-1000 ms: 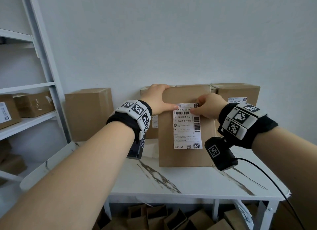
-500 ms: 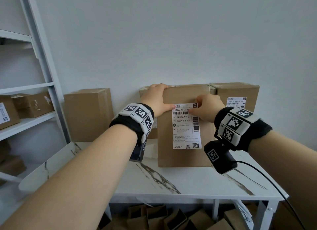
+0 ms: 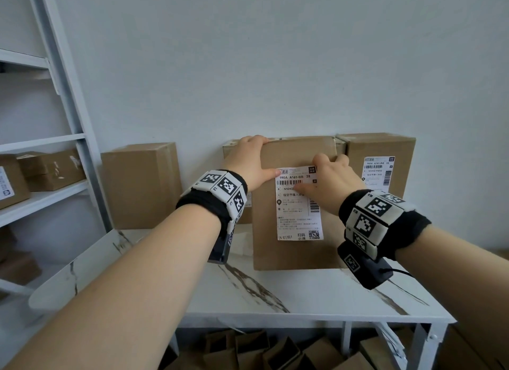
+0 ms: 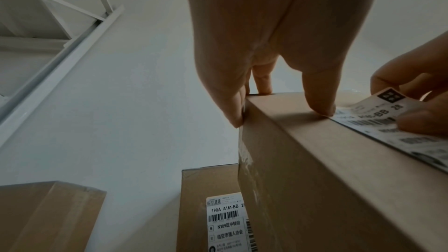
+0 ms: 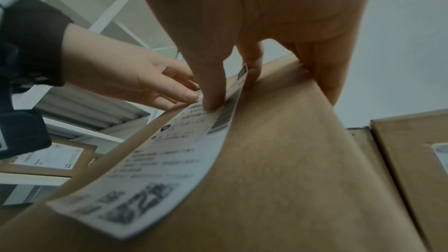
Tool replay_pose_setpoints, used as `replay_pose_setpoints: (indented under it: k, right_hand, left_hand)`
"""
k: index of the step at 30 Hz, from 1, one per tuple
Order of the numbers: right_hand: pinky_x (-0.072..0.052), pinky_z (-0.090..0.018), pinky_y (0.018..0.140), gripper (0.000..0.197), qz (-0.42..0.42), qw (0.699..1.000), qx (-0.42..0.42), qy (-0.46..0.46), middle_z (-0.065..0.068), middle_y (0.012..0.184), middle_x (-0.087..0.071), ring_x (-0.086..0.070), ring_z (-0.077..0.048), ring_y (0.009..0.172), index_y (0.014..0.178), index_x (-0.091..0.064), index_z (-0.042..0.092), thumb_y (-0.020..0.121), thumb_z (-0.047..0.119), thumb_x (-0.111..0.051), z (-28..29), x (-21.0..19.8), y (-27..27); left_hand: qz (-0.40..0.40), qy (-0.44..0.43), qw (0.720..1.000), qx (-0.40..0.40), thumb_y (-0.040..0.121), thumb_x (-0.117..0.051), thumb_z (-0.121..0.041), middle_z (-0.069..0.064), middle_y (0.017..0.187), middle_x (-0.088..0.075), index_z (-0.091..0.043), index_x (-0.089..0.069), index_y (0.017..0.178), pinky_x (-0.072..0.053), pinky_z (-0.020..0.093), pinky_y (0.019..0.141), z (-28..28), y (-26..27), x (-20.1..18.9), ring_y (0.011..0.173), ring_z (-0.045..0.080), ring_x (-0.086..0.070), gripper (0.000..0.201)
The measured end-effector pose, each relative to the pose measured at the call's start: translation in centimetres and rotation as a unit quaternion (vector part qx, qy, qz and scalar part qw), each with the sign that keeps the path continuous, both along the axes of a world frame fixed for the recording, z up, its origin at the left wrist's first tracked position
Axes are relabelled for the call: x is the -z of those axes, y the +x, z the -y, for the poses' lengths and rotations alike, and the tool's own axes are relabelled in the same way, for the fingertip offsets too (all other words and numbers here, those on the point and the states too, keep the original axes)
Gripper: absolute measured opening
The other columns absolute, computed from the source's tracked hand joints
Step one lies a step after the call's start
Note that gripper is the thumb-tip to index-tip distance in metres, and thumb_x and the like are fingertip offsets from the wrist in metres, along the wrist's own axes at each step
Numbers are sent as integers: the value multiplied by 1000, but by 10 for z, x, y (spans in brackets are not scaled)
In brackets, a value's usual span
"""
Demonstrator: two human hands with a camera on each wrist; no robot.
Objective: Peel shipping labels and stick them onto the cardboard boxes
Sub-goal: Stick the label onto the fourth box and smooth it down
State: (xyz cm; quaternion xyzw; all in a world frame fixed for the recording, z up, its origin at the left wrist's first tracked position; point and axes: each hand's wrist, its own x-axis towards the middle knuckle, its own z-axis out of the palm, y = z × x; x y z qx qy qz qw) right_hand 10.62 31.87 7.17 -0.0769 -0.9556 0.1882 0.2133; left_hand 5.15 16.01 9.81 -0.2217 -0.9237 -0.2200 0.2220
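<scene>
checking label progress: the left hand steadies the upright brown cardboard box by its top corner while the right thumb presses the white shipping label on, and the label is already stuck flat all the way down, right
Not quite. The left hand does steady the upright brown cardboard box, and the right hand presses the white shipping label near its top. But the label's lower end is lifted off the cardboard, as the right wrist view shows.

White marble-veined table (image 3: pixel 303 295), white metal shelving (image 3: pixel 68 99) (left side), plain white wall (image 3: pixel 275 61)
</scene>
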Motion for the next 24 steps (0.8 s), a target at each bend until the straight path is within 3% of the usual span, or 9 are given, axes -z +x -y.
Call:
replay_pose_setpoints:
  k: [6, 10, 14, 19, 24]
  right_hand:
    - [-45, -35, 70, 78, -30, 1000, -6, 2, -13, 117, -44, -55, -28, 87, 120, -32, 12, 68, 51, -75, -6, -7, 2]
    - [-49, -42, 86, 80, -40, 999, -14, 30, -14, 126, -35, -51, -32, 106, 119, -35, 13, 64, 51, -79, -6, -15, 2]
    - [-40, -41, 99, 60, -34, 998, -14, 51, -15, 134, -26, -32, -34, 125, 108, -51, 9, 68, 43, -78, -10, -24, 2]
    - [-34, -34, 98, 16, -67, 996, -36, 40, -15, 134, -28, -26, -33, 128, 91, -65, 13, 80, 22, -71, -14, -26, 2]
    - [-37, -38, 99, 10, -103, 992, -58, 50, -13, 141, -26, -28, -30, 132, 91, -64, 11, 84, 18, -67, -16, -20, -2]
  left_hand:
    - [3, 2, 1000, 2, 79, -70, -39, 5, 145, -35, -17, -34, 141, -30, 31, 110, 1, 0, 1, 133, 19, -35, 75]
    - [1, 0, 1000, 2, 79, -70, -40, 4, 145, -35, -17, -35, 141, -29, 31, 110, 2, 0, 1, 134, 18, -35, 75]
    - [10, 1, 1000, 6, 75, -73, -43, 4, 146, -34, -18, -34, 141, -28, 30, 110, 3, 0, 1, 135, 18, -34, 81]
    - [16, 5, 1000, 5, 69, -77, -47, 3, 145, -34, -19, -34, 141, -30, 30, 108, 2, 2, 1, 133, 18, -35, 88]
    - [11, 7, 1000, 5, 68, -78, -46, 3, 145, -34, -19, -35, 140, -32, 30, 107, 2, 3, 2, 132, 18, -37, 88]
